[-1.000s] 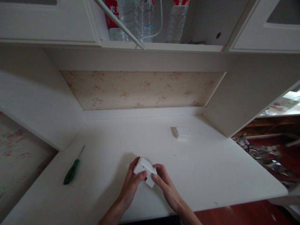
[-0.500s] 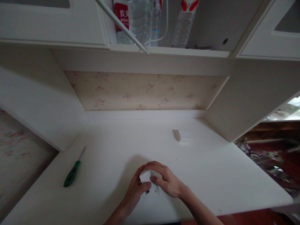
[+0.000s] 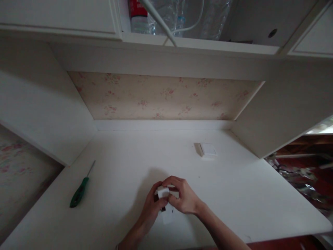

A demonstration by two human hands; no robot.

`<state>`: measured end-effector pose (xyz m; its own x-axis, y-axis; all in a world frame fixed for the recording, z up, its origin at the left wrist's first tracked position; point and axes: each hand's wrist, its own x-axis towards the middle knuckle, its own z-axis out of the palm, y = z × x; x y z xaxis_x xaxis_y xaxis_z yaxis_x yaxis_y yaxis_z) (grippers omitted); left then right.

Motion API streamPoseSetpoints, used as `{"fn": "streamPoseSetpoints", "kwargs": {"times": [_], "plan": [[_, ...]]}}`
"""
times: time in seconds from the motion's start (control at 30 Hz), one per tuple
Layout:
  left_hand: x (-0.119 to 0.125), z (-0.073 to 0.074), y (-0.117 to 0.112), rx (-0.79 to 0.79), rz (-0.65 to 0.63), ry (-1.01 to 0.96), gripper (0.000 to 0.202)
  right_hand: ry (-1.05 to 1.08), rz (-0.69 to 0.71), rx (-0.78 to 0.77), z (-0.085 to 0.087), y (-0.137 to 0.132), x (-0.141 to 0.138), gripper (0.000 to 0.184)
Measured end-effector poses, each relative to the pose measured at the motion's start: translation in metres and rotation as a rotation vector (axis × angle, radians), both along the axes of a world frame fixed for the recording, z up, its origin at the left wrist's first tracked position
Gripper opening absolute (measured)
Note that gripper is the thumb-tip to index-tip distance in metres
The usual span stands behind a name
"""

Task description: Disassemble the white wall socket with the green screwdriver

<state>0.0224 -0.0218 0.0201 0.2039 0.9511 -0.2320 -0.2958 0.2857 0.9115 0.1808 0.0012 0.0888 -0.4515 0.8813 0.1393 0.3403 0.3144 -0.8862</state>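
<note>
Near the front middle of the white desk, both hands are closed around a small white boxy piece (image 3: 163, 191) with dark parts at its side and underside. My left hand (image 3: 149, 208) wraps its left side, thumb across the front. From the right, my right hand (image 3: 186, 197) grips it with bent fingers and thumb. A pale flat part (image 3: 168, 216) shows just below the fingers; I cannot tell whether it is joined to the piece. The fingers hide much of the piece, so its exact kind is unclear.
A green-handled screwdriver (image 3: 79, 193) lies at left. A white square block (image 3: 208, 149), like a wall switch, rests toward the back right. Above, a cabinet shelf (image 3: 153, 38) holds clear bottles (image 3: 166, 17), and a white cable (image 3: 161, 22) hangs before it.
The white piece has turned a little in the hands, showing more of its dark part and the pale flat part below. The camera view has tipped slightly downward.
</note>
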Motion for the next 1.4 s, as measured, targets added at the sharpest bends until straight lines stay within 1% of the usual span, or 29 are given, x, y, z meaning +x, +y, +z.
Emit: {"fn": "streamPoseSetpoints", "kwargs": {"times": [0.13,0.3,0.43,0.6,0.73,0.8,0.97,1.13,1.23,1.33,1.4], "plan": [[0.001,0.005,0.001,-0.025,0.006,0.02,0.057,-0.1,0.003,0.001,0.002,0.002,-0.002,0.037],[0.001,0.006,0.001,0.016,0.004,-0.053,0.061,-0.216,0.046,-0.001,0.012,0.002,-0.002,0.038],[0.001,0.006,0.0,0.007,-0.015,-0.058,0.061,-0.259,0.078,-0.004,0.018,0.003,-0.002,0.04],[0.001,0.006,-0.001,-0.015,0.015,-0.048,0.061,-0.26,0.094,0.009,0.021,0.007,-0.003,0.039],[0.002,0.008,0.001,-0.001,0.04,-0.117,0.061,-0.283,0.108,0.049,0.025,0.012,-0.005,0.038],[0.001,0.009,0.003,-0.003,0.052,-0.137,0.067,-0.309,0.129,0.082,0.029,0.014,-0.006,0.035],[-0.002,0.007,0.01,-0.03,0.042,-0.091,0.092,-0.389,0.207,0.14,0.036,0.019,-0.009,0.031],[-0.011,-0.003,0.013,0.02,0.045,-0.074,0.097,-0.42,0.248,0.162,0.037,0.021,-0.013,0.034],[-0.021,-0.006,0.016,0.071,-0.014,-0.006,0.099,-0.435,0.284,0.182,0.04,0.02,-0.018,0.036],[-0.031,-0.007,0.02,0.19,-0.098,0.061,0.099,-0.487,0.349,0.233,0.045,0.018,-0.025,0.033],[-0.035,-0.007,0.022,0.252,-0.171,0.05,0.098,-0.536,0.412,0.246,0.049,0.019,-0.029,0.031]]}}
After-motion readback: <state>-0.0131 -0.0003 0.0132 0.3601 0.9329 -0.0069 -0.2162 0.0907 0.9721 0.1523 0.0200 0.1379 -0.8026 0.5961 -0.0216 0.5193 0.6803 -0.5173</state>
